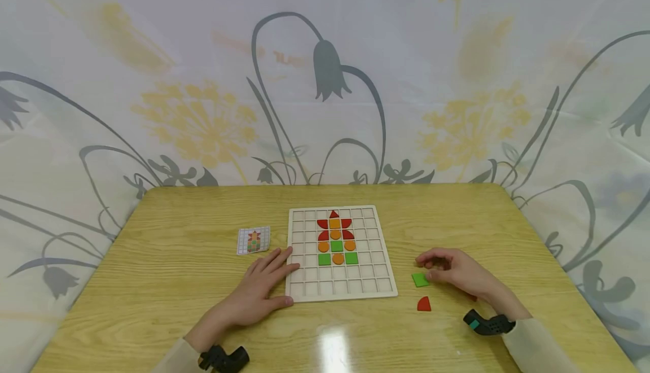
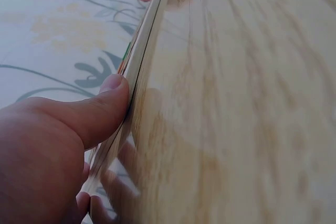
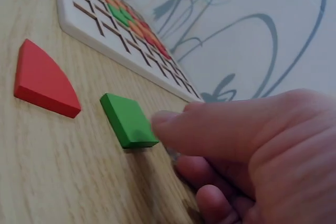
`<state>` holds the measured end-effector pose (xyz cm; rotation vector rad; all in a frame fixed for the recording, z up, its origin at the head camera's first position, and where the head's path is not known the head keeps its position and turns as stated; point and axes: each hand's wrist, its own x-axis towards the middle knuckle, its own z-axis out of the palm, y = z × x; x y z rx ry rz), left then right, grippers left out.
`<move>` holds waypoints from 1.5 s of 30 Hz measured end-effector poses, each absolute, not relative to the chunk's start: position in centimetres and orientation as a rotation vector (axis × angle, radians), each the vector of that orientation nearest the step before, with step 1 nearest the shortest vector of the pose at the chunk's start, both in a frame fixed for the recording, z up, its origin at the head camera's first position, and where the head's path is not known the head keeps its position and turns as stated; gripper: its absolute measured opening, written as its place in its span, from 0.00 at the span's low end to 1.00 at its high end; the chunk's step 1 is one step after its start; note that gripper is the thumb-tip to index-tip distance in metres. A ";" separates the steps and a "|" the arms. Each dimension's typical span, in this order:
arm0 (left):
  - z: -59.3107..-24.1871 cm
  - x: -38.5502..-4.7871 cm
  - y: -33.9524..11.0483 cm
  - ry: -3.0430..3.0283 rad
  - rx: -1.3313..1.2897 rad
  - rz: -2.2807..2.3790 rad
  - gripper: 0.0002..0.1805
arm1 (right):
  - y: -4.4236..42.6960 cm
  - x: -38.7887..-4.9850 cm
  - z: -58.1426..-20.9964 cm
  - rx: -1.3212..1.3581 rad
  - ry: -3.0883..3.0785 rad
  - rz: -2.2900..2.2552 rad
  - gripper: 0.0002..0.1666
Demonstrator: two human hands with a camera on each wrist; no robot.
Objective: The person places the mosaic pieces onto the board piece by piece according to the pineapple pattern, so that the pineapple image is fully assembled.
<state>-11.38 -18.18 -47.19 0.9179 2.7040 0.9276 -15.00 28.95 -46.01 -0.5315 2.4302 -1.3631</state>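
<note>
My left hand [image 1: 254, 294] rests along the left side of a white gridded pattern board [image 1: 376, 285], fingers spread. In the left wrist view its thumb [image 2: 113, 98] touches the board's edge. Red, orange and green tiles form a figure on the board, with a green square [image 1: 337, 246] near the middle. To the board's right, my right hand [image 1: 457, 271] is over the table, fingers loosely bent. Its thumb [image 3: 210, 127] is at the edge of a loose green square tile [image 3: 126, 119]; whether they touch I cannot tell. Nearer me lies a red quarter-circle tile [image 3: 47, 80].
A small printed card [image 1: 254, 241] showing a coloured figure on a grid lies left of the board. Another red piece [image 1: 473, 298] peeks out from under the right hand, mostly hidden. A flower-patterned cloth [image 1: 325, 124] hangs behind the wooden table [image 1: 178, 220].
</note>
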 end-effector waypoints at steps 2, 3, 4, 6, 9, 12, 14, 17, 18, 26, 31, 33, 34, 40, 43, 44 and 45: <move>-47.3 -11.4 -18.2 2.695 0.915 0.927 0.35 | 29.2 -15.0 -46.0 -0.568 2.386 -1.376 0.19; -47.4 -11.4 -18.2 2.692 0.910 0.925 0.35 | 29.3 -15.0 -46.0 -0.595 2.371 -1.378 0.20; -47.4 -11.4 -18.2 2.688 0.904 0.924 0.35 | 29.3 -15.0 -45.9 -0.624 2.364 -1.371 0.21; -47.6 -11.4 -18.2 2.690 0.901 0.925 0.36 | 29.3 -15.0 -45.9 -0.663 2.364 -1.367 0.21; -47.7 -11.4 -18.1 2.694 0.898 0.927 0.36 | 29.2 -14.9 -46.0 -0.684 2.402 -1.347 0.20; -47.8 -11.4 -18.1 2.698 0.899 0.929 0.35 | 29.1 -14.9 -46.2 -0.706 2.450 -1.322 0.18; -47.9 -11.3 -18.1 2.704 0.898 0.927 0.35 | 29.0 -14.8 -46.2 -0.711 2.466 -1.300 0.18; -47.9 -11.2 -18.0 2.708 0.896 0.927 0.35 | 28.8 -14.7 -46.0 -0.686 2.466 -1.276 0.18; -47.9 -11.2 -18.0 2.706 0.897 0.928 0.35 | 28.6 -14.7 -45.9 -0.662 2.470 -1.271 0.17; -47.8 -11.4 -17.9 2.687 0.906 0.938 0.35 | 27.2 -14.7 -45.6 -0.620 2.539 -1.313 0.09; -47.8 -11.4 -18.0 2.688 0.912 0.939 0.36 | 25.2 -14.8 -45.5 -0.680 2.536 -1.429 0.09; -47.7 -11.4 -18.0 2.688 0.912 0.939 0.36 | 24.1 -14.9 -45.3 -0.674 2.545 -1.470 0.06; -47.7 -11.4 -18.0 2.689 0.912 0.939 0.36 | 23.5 -14.9 -45.3 -0.666 2.544 -1.489 0.05; -47.5 -11.5 -18.1 2.700 0.904 0.925 0.35 | 20.1 -15.1 -45.1 -0.687 2.490 -1.574 0.08; -47.4 -11.5 -18.2 2.704 0.904 0.925 0.35 | 18.3 -15.2 -45.4 -0.735 2.495 -1.573 0.08; -47.4 -11.5 -18.2 2.707 0.904 0.924 0.35 | 17.7 -15.2 -45.5 -0.758 2.497 -1.569 0.08; -47.4 -11.5 -18.2 2.711 0.905 0.921 0.35 | 17.1 -15.2 -45.6 -0.767 2.504 -1.556 0.07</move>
